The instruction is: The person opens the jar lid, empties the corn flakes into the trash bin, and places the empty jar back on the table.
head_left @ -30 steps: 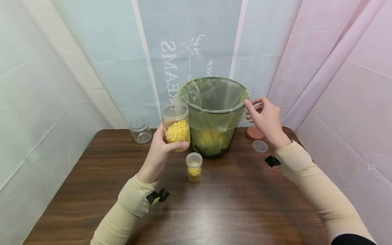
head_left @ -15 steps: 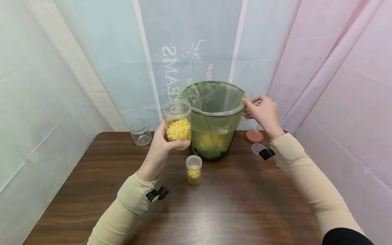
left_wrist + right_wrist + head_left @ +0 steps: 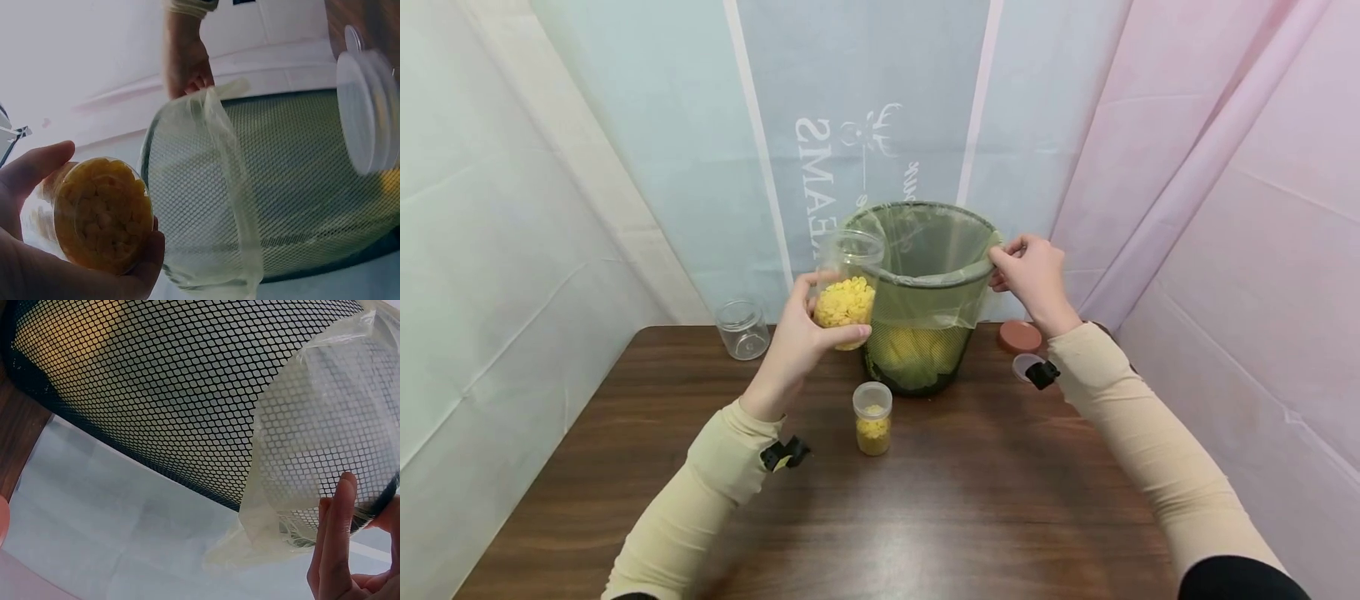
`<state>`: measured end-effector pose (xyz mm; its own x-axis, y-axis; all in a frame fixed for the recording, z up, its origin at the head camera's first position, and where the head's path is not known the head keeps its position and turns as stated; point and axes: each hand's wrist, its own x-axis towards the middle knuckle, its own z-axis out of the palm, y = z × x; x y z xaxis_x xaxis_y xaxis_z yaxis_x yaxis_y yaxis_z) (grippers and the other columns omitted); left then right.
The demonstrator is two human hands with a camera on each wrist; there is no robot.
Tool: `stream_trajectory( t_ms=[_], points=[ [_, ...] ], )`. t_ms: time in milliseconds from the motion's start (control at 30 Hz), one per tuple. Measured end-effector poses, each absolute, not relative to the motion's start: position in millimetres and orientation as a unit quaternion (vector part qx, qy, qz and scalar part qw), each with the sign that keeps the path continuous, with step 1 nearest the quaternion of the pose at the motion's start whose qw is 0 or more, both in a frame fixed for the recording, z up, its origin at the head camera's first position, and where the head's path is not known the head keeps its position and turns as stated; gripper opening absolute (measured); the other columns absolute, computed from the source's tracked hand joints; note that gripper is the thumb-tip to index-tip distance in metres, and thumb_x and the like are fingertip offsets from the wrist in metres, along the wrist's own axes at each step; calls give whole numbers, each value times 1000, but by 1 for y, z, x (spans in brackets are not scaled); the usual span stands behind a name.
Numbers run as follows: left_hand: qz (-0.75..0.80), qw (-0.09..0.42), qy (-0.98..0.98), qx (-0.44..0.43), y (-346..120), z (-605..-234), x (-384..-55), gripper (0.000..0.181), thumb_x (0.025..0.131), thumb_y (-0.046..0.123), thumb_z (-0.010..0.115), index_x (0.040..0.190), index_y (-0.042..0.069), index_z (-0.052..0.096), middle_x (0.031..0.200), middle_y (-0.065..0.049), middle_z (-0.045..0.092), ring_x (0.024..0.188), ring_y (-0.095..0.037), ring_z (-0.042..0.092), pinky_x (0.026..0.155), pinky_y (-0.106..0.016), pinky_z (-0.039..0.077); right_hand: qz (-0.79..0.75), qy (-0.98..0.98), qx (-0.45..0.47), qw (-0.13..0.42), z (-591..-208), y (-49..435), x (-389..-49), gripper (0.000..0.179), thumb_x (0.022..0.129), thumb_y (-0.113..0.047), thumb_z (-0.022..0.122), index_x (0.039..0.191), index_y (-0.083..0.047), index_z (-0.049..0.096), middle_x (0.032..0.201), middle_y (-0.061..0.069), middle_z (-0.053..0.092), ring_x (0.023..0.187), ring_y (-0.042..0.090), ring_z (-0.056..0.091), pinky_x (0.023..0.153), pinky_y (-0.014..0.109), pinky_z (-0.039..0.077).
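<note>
My left hand [image 3: 796, 337] grips a clear plastic jar [image 3: 847, 304] partly filled with small yellow pieces. In the head view the jar is raised off the table, mouth up and tilting slightly right, beside the left rim of a mesh wastebasket [image 3: 921, 362]. The left wrist view shows the jar's bottom [image 3: 103, 215] with fingers and thumb round it. A thin greenish bag [image 3: 928, 307] lines the basket and folds over its rim. At the right side of that rim, my right hand [image 3: 1033, 275] pinches the rim and bag between thumb and fingers.
A small jar [image 3: 872, 427] with yellow bits stands in front of the basket on the brown table [image 3: 970, 492]. An empty clear jar [image 3: 742, 332] is at the back left. A reddish lid [image 3: 1019, 337] and a clear disc [image 3: 1022, 367] lie at the right.
My left hand has brought the jar rightward and slightly up, its mouth tipping toward the basket. The right hand has stayed on the rim, shifting a little left in view.
</note>
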<state>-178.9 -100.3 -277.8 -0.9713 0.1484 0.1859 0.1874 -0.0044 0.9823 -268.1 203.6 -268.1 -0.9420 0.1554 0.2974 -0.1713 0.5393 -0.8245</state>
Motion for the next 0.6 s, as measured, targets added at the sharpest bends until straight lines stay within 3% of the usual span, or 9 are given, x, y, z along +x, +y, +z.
stream_trajectory(
  t_ms=[267,600],
  points=[
    [-673,35,-726,-137,-98,-268,-198,71,69,4,81,123,9,35,104,-18,61,86,-22,65,71,-30,56,476,-862,1,172,-268,205,-270,21,88,-28,54,91,-8,54,63,2,66,53,15,66,55,29,57],
    [-625,66,-766,-131,-99,-260,-210,70,68,17,84,122,11,41,122,-14,45,102,-24,57,82,-33,53,469,-866,2,172,-269,202,-269,20,88,-27,52,90,-8,54,61,3,66,52,13,66,55,28,57]
  ],
)
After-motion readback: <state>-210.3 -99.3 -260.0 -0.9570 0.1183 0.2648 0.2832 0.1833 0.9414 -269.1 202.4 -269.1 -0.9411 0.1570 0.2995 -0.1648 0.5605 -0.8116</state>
